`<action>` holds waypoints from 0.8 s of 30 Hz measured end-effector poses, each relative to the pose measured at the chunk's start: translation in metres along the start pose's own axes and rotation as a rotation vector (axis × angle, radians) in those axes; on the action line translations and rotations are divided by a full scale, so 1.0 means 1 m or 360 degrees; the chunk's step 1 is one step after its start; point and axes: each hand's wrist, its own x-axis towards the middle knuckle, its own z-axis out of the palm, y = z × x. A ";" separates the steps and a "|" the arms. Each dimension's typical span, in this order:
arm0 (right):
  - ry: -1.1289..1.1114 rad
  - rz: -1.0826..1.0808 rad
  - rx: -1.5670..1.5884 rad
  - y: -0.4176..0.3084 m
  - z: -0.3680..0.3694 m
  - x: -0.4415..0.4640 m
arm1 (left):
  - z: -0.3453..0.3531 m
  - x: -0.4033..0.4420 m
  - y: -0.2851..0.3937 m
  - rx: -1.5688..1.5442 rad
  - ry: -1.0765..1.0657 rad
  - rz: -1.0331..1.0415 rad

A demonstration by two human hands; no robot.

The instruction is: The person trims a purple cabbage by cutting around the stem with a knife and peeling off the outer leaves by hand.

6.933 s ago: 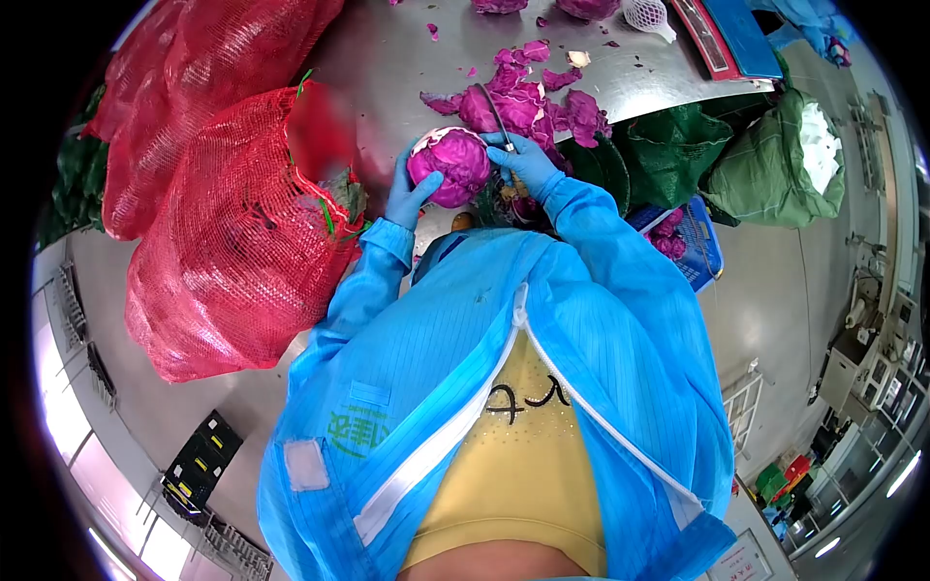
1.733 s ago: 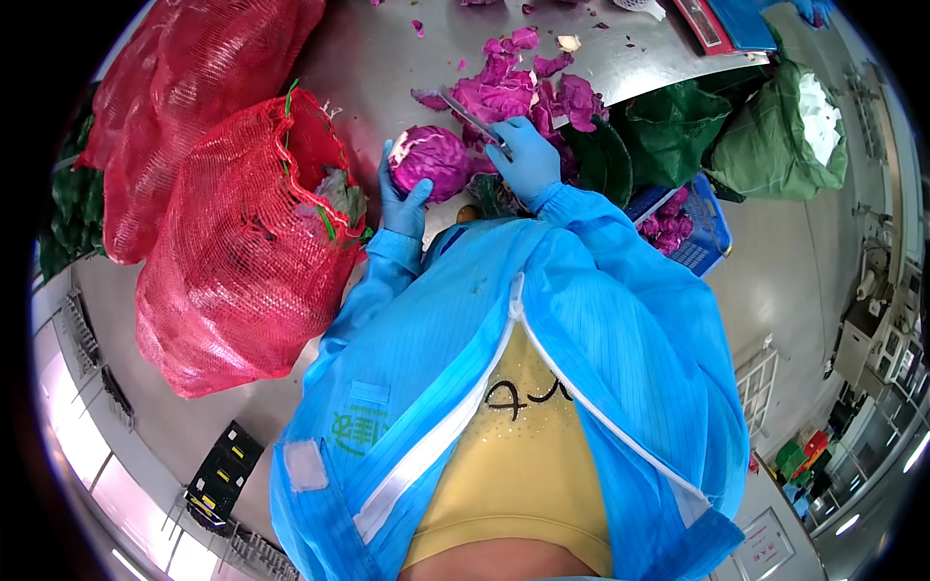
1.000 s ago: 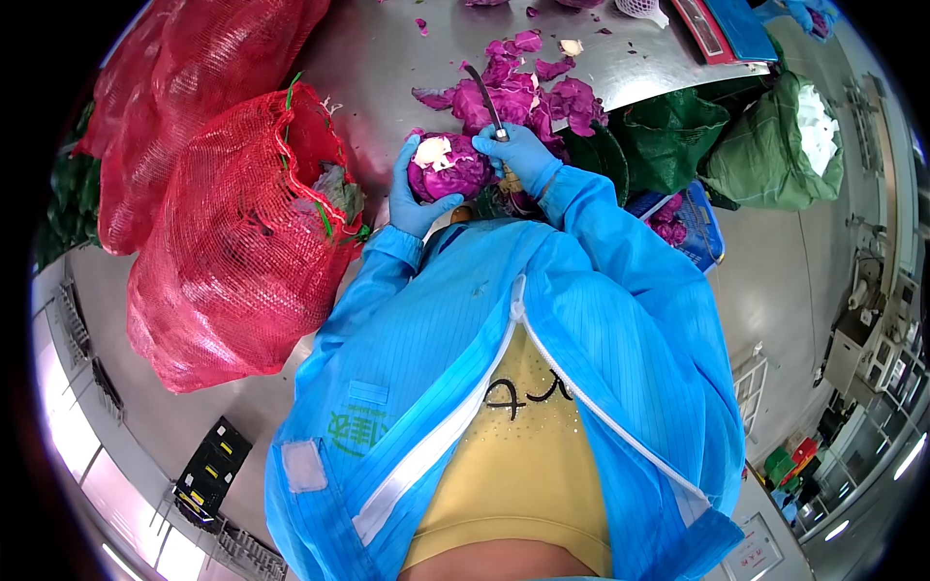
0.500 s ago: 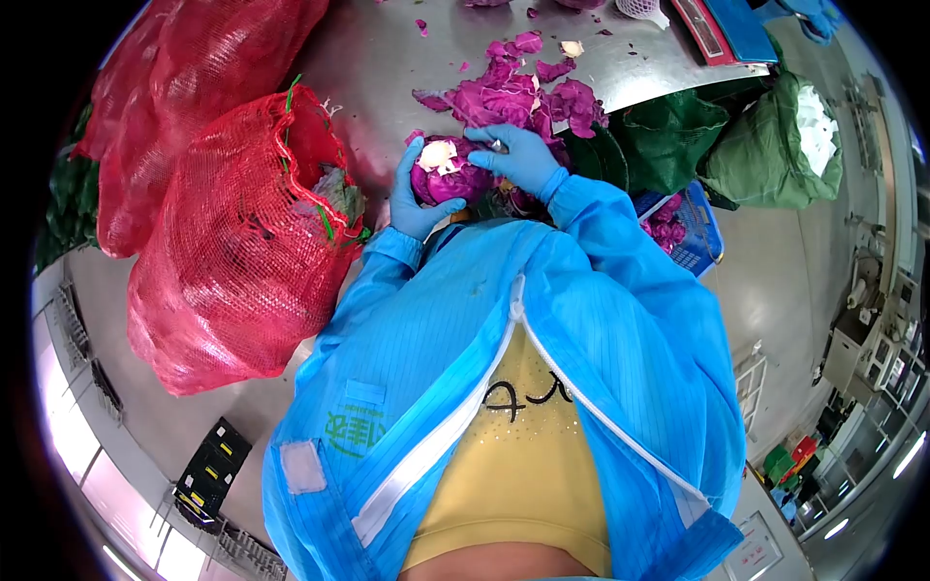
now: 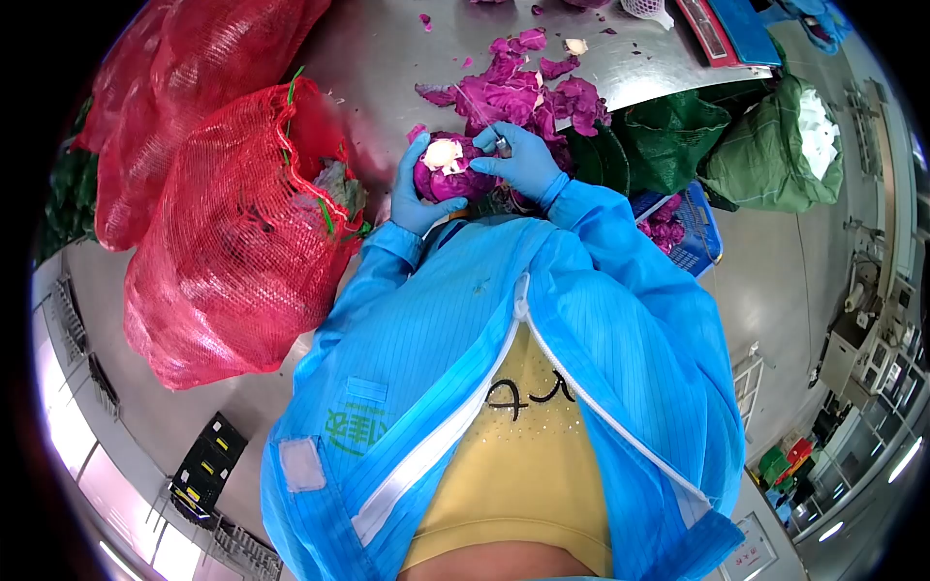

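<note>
My left hand (image 5: 414,198), in a blue glove, is wrapped round the left side of a red cabbage (image 5: 441,181). The cabbage's pale cut stem end faces up. On its right side my right hand (image 5: 523,163), also gloved, has its fingers bent in, with thumb and fingertips at the cabbage. A small shiny thing shows between those fingers, too small to name. Loose purple cabbage leaves (image 5: 504,97) lie in a heap on the metal table (image 5: 378,58) just beyond both hands.
Red mesh sacks (image 5: 223,242) stand at the left. To the right are green sacks (image 5: 673,140) and a blue crate (image 5: 702,237) holding purple cabbage pieces. A pale stem piece (image 5: 575,46) and a blue and red object (image 5: 727,34) are on the table's far side.
My right hand has shifted slightly right, and its fingers have drawn in closer to the stem end. The cabbage stays in my left hand, a little turned.
</note>
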 end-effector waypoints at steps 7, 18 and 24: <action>-0.0521 0.0573 0.0785 0.010 -0.014 0.012 | -0.005 0.003 0.000 -0.0232 -0.0134 -0.0111; -0.0411 0.0611 0.1218 0.024 -0.003 0.005 | -0.008 0.006 0.001 -0.0244 -0.0187 -0.0138; -0.0516 0.0614 0.1251 0.018 -0.011 0.005 | -0.010 0.007 -0.001 -0.0268 -0.0201 -0.0149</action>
